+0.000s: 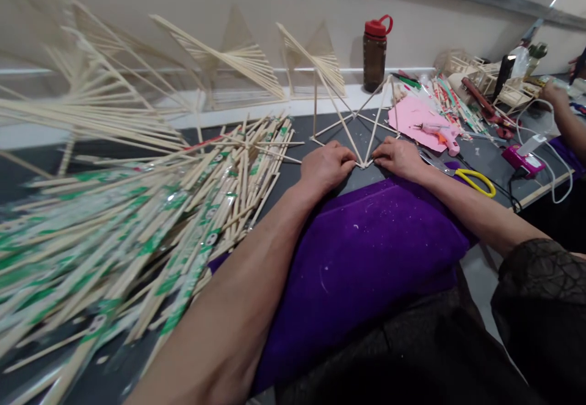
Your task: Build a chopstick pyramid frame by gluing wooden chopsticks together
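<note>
A small open frame of joined wooden sticks [339,110] stands on the dark table, its slanting sticks meeting at a low front corner. My left hand [328,165] is closed on the frame just left of that corner, fingertips pinching a bottom stick. On the corner's other side, my right hand [399,158] is closed with its fingers at the matching bottom stick. The sticks under the fingers are partly hidden. A purple cloth [375,270] lies over the table edge and my lap, just below both hands.
Loose and wrapped chopsticks [183,222] cover the left side. Finished stick models [229,63] line the wall. A brown bottle [374,57] stands behind. At right are yellow-handled scissors [476,182], a pink glue gun [439,133] and a purple power block [524,159]. Another person's arm [563,112] reaches in.
</note>
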`<act>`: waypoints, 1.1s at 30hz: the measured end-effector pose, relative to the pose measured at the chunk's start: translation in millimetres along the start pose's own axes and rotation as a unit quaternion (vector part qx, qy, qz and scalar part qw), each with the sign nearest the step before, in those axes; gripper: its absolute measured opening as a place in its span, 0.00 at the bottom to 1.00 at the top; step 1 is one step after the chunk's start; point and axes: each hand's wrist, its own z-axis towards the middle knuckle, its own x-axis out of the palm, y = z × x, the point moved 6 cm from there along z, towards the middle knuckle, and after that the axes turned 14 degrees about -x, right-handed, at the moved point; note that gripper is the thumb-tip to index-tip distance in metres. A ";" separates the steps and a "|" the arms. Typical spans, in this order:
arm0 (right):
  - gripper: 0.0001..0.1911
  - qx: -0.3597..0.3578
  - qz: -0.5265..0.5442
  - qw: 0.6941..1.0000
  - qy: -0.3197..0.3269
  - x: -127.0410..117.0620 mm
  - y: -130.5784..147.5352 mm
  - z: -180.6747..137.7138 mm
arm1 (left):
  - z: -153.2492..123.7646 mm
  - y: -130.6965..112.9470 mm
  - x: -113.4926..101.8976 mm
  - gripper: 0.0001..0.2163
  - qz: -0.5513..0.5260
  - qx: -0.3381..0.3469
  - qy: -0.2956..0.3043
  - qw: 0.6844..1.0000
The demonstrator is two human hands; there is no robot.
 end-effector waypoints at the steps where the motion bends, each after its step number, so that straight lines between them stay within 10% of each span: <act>1: 0.12 0.000 0.005 1.000 -0.003 0.7 -2.1 1.0 | 0.8 0.2 -0.3 0.13 -0.009 0.003 0.002 1.000; 33: 0.07 -0.068 0.028 0.997 -0.010 9.4 1.7 16.3 | 6.0 0.7 -1.2 0.07 -0.037 -0.045 -0.004 0.998</act>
